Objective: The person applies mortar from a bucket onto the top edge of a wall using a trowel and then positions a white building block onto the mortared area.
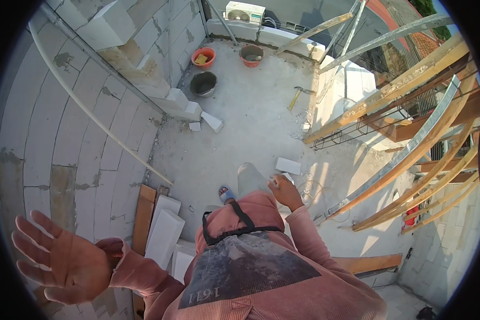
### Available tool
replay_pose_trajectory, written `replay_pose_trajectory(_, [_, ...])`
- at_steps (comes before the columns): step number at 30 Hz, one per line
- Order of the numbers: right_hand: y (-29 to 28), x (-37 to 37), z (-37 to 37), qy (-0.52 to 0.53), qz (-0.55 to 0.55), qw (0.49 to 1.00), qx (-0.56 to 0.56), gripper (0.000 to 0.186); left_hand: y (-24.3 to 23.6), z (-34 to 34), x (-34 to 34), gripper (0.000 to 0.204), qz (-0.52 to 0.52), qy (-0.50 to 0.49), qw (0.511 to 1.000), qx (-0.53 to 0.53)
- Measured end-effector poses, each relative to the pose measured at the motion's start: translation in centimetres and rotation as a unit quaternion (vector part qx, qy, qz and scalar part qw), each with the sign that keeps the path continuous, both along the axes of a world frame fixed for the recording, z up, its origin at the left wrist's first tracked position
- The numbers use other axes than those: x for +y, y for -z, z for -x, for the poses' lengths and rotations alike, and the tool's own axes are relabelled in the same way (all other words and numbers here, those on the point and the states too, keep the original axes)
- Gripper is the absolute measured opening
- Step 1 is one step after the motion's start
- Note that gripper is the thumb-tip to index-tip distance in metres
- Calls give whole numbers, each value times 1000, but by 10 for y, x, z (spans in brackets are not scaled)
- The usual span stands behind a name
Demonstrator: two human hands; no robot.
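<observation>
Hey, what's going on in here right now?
A person is on a concrete floor beside a block wall. Their left hand is spread open, holding nothing; the right hand is half curled, and I can't tell whether it holds anything. A hammer and three buckets rest on the floor ahead.

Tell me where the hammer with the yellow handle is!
In the head view, the hammer lies on the floor, above and right of the picture's middle, near the low white block wall and well beyond the right hand.
</observation>
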State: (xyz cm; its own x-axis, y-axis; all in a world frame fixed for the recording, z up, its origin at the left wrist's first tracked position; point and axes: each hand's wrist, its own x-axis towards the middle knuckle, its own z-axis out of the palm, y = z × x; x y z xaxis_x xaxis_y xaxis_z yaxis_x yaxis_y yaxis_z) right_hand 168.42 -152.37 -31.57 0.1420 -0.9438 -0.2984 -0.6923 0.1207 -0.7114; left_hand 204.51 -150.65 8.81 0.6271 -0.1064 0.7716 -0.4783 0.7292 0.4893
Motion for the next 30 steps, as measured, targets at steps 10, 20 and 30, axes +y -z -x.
replay_pose_trajectory(10, [55,-90,70,173,-83,977,92,47,404,-7,-106,58,-724,140,660,-143])
replay_pose_trajectory(20, [20,-338,133,159,-52,986,19,51,506,32,-291,55,-830,266,485,-64])
replay_pose_trajectory(30, [26,-507,192,121,-36,991,49,48,659,40,-261,48,-832,258,452,-193])
